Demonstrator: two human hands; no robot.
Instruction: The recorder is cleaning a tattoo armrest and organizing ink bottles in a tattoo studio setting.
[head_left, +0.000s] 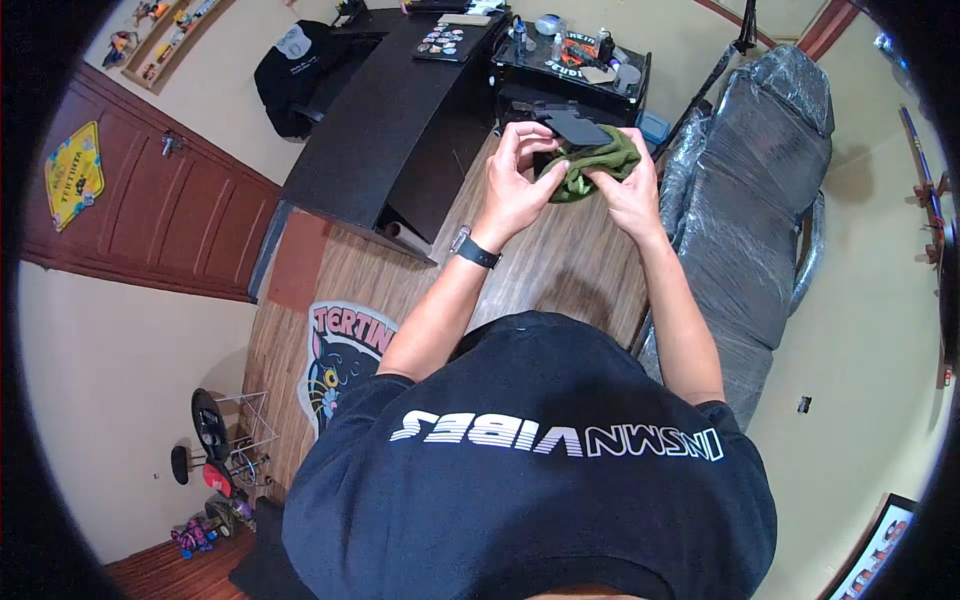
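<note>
Out in front of my chest, both hands hold a bunched green cloth item (616, 154). A flat dark panel (579, 130) with rounded corners sticks up at its far side; whether it is part of the cloth item, I cannot tell. My left hand (521, 176), with a black-strapped watch (478, 251) on the wrist, pinches the near left edge, its fingers curled up behind. On the opposite side, my right hand (628, 193) presses its thumb into the folds, with its fingers mostly hidden behind the cloth.
A black desk (360, 150) stands ahead to the left. Beyond my hands is a black cart (517, 66) with bottles on top. A plastic-wrapped padded recliner (757, 195) runs along the right. On the wooden floor lies a panther-shaped mat (341, 375).
</note>
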